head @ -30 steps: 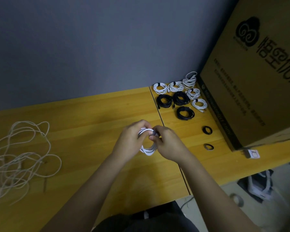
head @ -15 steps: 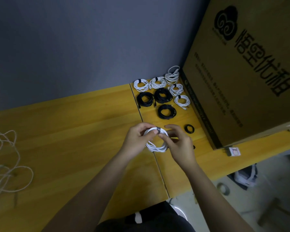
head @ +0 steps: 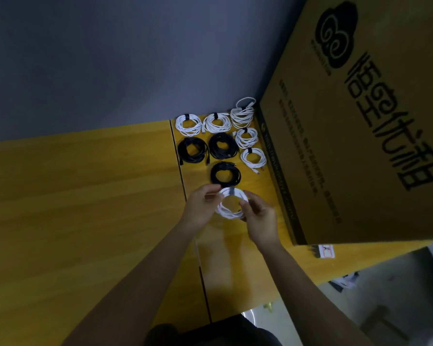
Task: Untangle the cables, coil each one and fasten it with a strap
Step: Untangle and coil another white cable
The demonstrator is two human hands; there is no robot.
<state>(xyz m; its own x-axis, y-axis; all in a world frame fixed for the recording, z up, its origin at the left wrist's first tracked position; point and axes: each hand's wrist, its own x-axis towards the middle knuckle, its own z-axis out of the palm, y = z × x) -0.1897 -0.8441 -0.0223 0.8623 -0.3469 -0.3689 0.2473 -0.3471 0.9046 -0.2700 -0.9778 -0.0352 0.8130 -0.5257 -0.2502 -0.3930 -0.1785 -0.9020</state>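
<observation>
At centre frame we hold a white coiled cable (head: 229, 204) just above the yellow wooden table (head: 85, 208). Our left hand (head: 201, 207) pinches the coil's left rim between thumb and curled fingers; our right hand (head: 259, 216) grips its right side, fingers curled round the loops. A grey strap (head: 230, 191) crosses the top of the coil. Above it in the frame lie finished bundles: five white coils (head: 246, 138) and three black coils (head: 225, 174), set beside a large cardboard box (head: 360, 146) filling the upper right. A grey wall (head: 110, 58) fills the upper left.
</observation>
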